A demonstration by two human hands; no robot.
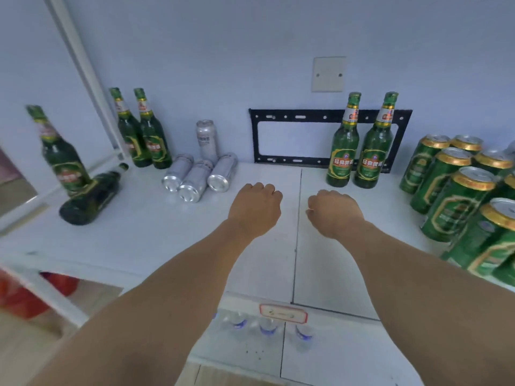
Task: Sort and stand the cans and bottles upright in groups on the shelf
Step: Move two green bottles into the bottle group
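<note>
On the white shelf (139, 235), two green bottles (359, 151) stand upright at the back right. Several green cans (457, 196) stand packed at the far right. At the back left, two more green bottles (145, 135) stand by the wall, a third bottle (60, 154) stands at the left edge, and one dark bottle (92, 195) lies on its side. One silver can (207, 140) is upright, with three silver cans (195, 179) lying in front of it. My left hand (253, 207) and right hand (334, 213) hover over the shelf's middle, fingers curled, holding nothing.
A black metal bracket (306, 114) and a white wall plate (328, 74) are on the back wall. A white post (83, 65) rises at the left. Below the shelf's front edge sit a label holder (282, 313) and water bottles (266, 327). Red items (25, 299) lie lower left.
</note>
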